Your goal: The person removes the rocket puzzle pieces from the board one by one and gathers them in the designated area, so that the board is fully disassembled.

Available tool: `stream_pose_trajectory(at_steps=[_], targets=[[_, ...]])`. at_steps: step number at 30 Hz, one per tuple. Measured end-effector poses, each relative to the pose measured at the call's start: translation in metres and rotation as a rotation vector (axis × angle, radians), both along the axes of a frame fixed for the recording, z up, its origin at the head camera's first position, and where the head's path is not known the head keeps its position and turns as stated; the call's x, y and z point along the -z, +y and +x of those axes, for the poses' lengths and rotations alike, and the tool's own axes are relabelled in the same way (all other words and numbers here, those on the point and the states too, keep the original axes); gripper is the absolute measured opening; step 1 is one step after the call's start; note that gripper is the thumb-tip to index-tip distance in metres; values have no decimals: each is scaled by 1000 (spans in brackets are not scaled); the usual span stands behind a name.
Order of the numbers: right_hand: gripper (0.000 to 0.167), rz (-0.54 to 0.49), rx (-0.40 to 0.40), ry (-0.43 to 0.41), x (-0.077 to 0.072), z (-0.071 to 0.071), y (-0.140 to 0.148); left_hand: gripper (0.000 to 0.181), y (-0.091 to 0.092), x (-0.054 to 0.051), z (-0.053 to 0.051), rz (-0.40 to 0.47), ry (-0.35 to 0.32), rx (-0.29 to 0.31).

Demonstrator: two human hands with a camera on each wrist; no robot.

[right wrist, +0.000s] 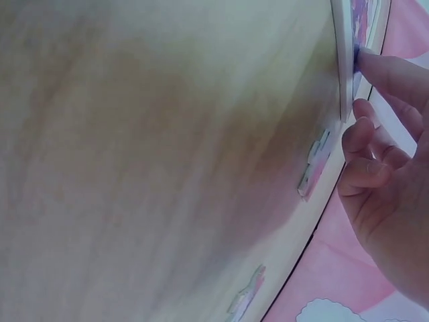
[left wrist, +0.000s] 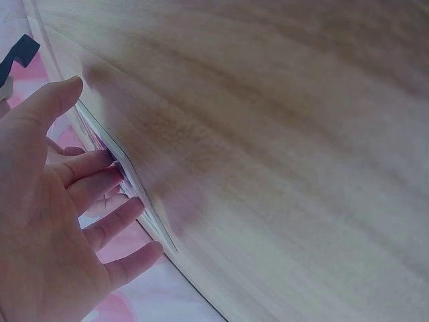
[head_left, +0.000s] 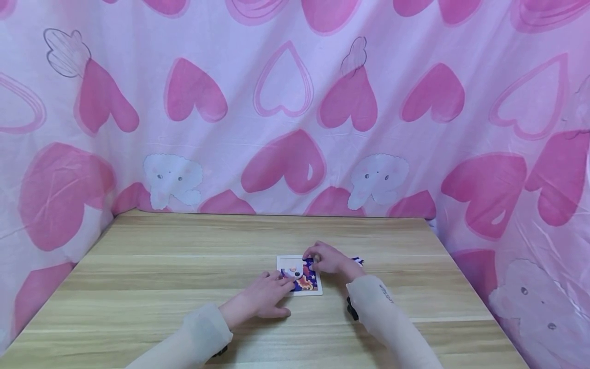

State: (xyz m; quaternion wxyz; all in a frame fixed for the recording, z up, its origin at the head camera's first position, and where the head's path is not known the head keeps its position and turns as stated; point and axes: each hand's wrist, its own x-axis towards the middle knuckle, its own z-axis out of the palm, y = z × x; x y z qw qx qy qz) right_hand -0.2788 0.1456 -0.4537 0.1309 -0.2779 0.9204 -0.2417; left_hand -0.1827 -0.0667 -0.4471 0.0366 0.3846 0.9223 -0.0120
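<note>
The left hand [head_left: 269, 297] lies with fingers spread and released, its fingertips on the near left part of a picture-puzzle board [head_left: 309, 294], which sits flat on the counter [head_left: 161, 297] just ahead of that hand and under the fingertips of the right hand [head_left: 328, 258]. The right hand has its thumb at the board's far right part, other fingers curled; whether it pinches a piece there I cannot tell. Between the hands is a pale area [head_left: 290, 262] that looks unfilled. The likeliest trouble is slipping: the left hand's touch seems light, so a firm sideways push from the right could slide or turn the board. Pressing a piece that is not lined up could make it ride up and lift its neighbours. Two loose pieces [right wrist: 314, 168] lie on the counter to the right hand's outer side; drawing back low, its wrist or sleeve [head_left: 369, 287] could brush them away.
</note>
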Motion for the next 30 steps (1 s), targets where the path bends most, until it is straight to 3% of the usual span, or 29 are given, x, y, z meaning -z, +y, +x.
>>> stream_pose_trajectory(at_steps=[13,21,30], targets=[[25,-10,24,-79,-6,0,-3,64,0,0,0,10,-13,-3],[31,13,2,-46,-6,0,-4,62,-1,-1,1,31,1,18],[32,27,13,-75,-7,-1,-3,63,0,1,0,23,-5,6]])
